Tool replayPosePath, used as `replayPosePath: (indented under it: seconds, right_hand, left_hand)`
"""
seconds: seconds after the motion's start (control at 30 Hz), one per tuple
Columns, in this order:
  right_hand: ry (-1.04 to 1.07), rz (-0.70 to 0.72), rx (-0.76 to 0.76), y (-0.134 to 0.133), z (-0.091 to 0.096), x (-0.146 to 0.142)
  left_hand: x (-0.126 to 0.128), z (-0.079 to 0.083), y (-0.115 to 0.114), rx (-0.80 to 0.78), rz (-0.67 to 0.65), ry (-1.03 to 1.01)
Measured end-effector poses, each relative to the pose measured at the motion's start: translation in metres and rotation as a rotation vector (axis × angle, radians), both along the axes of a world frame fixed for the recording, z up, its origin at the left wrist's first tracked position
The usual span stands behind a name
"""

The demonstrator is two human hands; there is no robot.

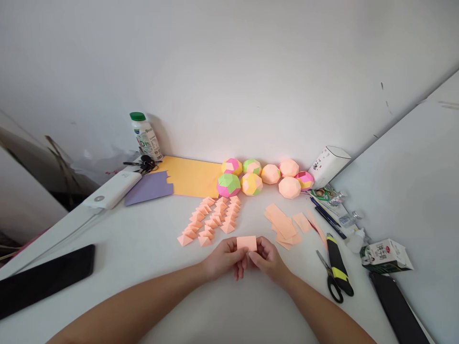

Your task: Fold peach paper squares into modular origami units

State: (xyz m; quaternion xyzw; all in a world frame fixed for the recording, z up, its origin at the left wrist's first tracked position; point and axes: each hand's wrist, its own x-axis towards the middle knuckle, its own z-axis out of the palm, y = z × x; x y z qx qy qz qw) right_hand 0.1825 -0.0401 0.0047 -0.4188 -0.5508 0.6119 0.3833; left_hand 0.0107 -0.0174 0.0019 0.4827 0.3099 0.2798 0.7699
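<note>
A small rectangle of peach paper (246,243) is held up between my two hands, near the front middle of the table. My left hand (227,257) pinches its left side, thumb lying over the lower edge. On the right side, my right hand (268,259) grips it between thumb and fingers. Beyond my left hand lie rows of folded peach paper pieces (197,216), partly overlapping. To the right, flat peach paper strips (283,222) lie in a loose pile.
Several faceted paper balls (228,185) stand by the wall. Scissors (333,282) and a black-and-yellow utility knife (339,263) lie at right, near a milk carton (387,255). At left are orange card (193,176), purple paper (148,188), a bottle (146,137), a white power bank (114,188) and a phone (46,277).
</note>
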Motion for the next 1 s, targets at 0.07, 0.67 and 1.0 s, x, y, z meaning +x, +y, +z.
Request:
replayPosePath:
  seconds: [0.07, 0.67, 1.0]
  right_hand:
    - [-0.031, 0.011, 0.005, 0.0, 0.0, -0.001]
    - [-0.053, -0.065, -0.043, 0.005, 0.0, 0.004]
    - [-0.042, -0.161, -0.049, 0.006, 0.002, 0.003]
  left_hand:
    - [0.0, 0.0, -0.001, 0.018, -0.014, 0.012]
    - [0.0, 0.005, -0.001, 0.009, -0.04, 0.026]
    - [0.001, -0.006, 0.001, -0.118, 0.053, -0.046]
